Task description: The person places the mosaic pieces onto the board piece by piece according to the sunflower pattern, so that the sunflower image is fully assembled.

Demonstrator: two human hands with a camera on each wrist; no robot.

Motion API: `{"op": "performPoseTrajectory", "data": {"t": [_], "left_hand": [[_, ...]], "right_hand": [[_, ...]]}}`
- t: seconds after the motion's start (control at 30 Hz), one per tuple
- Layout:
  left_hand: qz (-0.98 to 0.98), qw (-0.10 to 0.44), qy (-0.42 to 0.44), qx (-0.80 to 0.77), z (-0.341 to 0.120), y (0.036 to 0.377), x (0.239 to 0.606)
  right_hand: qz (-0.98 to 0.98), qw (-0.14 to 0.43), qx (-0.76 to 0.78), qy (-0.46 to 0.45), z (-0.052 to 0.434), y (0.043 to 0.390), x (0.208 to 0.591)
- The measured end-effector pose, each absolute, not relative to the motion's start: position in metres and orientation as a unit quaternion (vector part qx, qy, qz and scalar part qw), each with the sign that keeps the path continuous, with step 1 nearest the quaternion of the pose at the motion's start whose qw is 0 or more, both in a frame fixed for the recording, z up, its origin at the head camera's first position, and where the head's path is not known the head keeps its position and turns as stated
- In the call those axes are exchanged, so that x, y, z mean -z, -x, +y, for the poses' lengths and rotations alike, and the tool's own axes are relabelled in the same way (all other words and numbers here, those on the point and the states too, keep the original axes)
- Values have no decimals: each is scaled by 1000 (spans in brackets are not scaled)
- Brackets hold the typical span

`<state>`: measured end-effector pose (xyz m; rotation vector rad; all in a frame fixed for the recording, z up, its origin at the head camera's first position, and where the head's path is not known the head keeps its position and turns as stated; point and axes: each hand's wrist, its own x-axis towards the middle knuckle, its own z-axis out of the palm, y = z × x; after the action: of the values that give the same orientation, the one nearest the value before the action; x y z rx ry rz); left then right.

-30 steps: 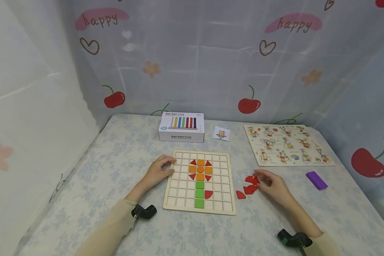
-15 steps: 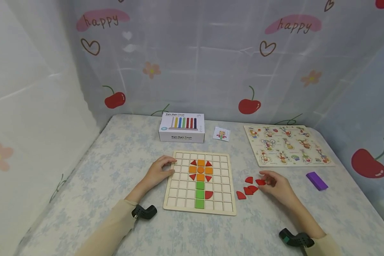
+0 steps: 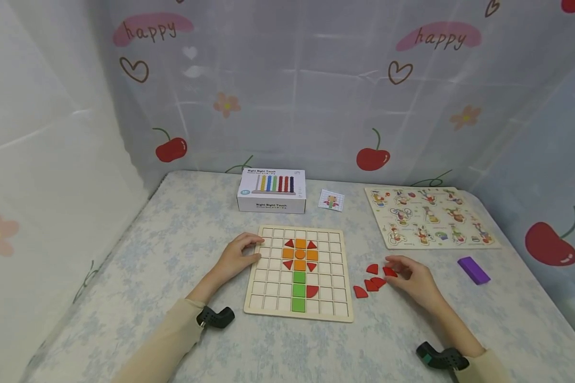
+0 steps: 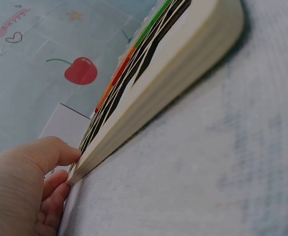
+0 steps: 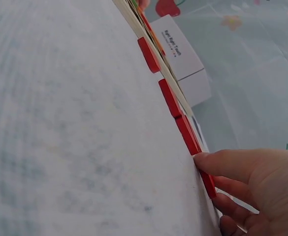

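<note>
A square wooden grid board (image 3: 268,304) lies mid-table, bearing orange, green and red tiles. My left hand (image 3: 233,256) rests at its left edge, with thumb and fingertips touching the side. To the right of the board, my right hand (image 3: 414,279) holds a red tile (image 3: 389,271) between thumb and fingers, low over the table; fingers partly cover it. Several red quarter-circle tiles (image 3: 361,292) lie loose between that hand and the board. On the board, one red quarter-circle tile (image 3: 312,291) sits right of the green tiles (image 3: 299,290).
Behind the board stand a white box (image 3: 271,204) and a small pattern card (image 3: 331,200). A picture puzzle board (image 3: 433,218) lies at the back right, with a purple block (image 3: 474,270) in front of it. A printed curtain (image 3: 292,80) hangs behind the table.
My right hand has drawn one red tile to the right, away from the other loose ones, and now holds almost still. The left hand has stayed at the board's edge.
</note>
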<state>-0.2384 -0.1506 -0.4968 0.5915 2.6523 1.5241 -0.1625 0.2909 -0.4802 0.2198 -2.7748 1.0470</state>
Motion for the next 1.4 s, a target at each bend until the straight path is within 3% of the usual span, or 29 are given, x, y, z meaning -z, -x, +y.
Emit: {"op": "performPoseTrajectory", "data": {"t": [0.37,0.8,1.4], "left_hand": [[848,16,-192,-494,-150,239,497],[851,15,-189,-489,-149,238,497],[853,11,-190,-486,-150,238,497]], "right_hand": [[-914,57,-398,-53,254,163,463],[-870,-20,-467,-158,171,168,468],[-861,0,-475,-183,170,170,475]]}}
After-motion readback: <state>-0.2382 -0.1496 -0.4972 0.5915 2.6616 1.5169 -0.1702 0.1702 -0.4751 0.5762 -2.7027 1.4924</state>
